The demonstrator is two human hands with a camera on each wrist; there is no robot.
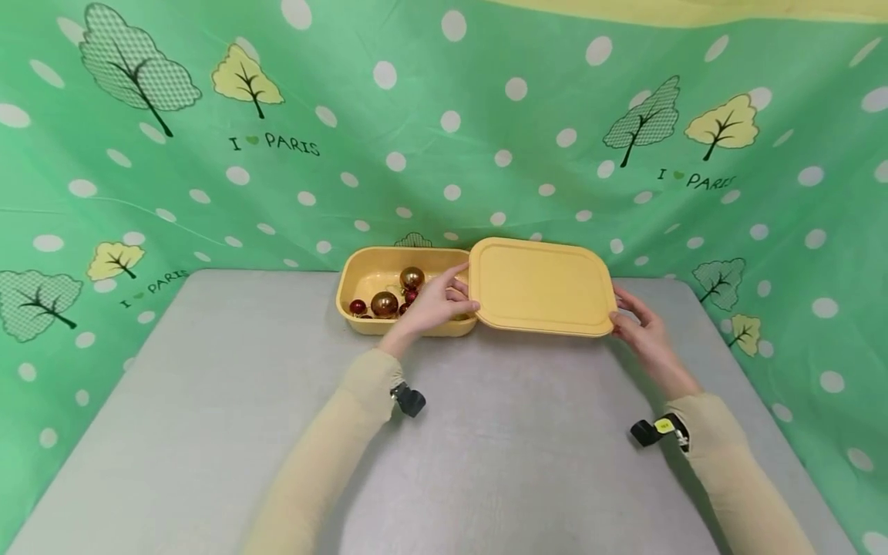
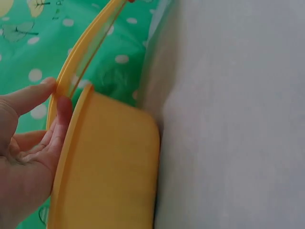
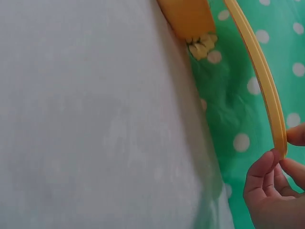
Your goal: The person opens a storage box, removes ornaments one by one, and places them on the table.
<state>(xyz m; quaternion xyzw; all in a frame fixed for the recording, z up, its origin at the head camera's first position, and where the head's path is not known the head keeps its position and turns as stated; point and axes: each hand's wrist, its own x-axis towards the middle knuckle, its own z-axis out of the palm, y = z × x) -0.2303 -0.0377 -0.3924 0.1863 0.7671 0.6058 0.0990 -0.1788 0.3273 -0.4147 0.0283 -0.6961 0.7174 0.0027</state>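
A yellow rectangular lid (image 1: 541, 287) is held above the table, just right of a yellow box (image 1: 375, 327). Several gold and dark red balls, among them a gold ball (image 1: 385, 304), lie inside the box. The left hand (image 1: 435, 302) pinches the lid's left edge over the box's right part, hiding some of the contents. In the left wrist view the left hand (image 2: 33, 152) has thumb and fingers on either side of the lid (image 2: 71, 71), beside the box wall (image 2: 109, 162). The right hand (image 1: 645, 335) grips the lid's right edge; its fingers (image 3: 262, 167) pinch the lid's end (image 3: 267, 90).
The grey table (image 1: 486, 447) extends in front of the box towards the person. A green curtain (image 1: 416, 100) with white dots and printed trees hangs close behind the box and at both sides.
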